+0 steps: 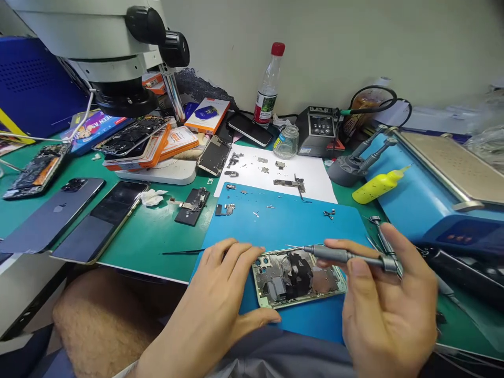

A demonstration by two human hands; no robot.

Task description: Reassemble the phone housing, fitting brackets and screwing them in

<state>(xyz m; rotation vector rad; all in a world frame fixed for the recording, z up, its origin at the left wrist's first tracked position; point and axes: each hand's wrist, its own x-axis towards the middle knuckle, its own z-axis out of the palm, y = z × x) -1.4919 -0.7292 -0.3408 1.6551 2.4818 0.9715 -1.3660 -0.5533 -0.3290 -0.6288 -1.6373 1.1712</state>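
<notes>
My left hand (220,289) spans the left end of an opened phone housing (323,281), fingers along its far edge and thumb at its near edge. Inside the housing, crumpled black film and bare metal show, with camera rings at the left corner. A grey precision screwdriver (328,253) is gripped in my right hand (388,304), held nearly level above the housing's far edge, its thin tip pointing left. The housing lies on a blue mat (271,226). A thin black tool (183,252) sticks out left from behind my left hand; whether the hand touches it is hidden.
Small phone parts (226,210) dot the mat and a white sheet (248,173). Several phones, such as a dark blue one (59,210), lie left beneath a microscope (126,94). A glass jar (286,143), yellow bottle (378,187) and blue machine (441,205) stand behind and right.
</notes>
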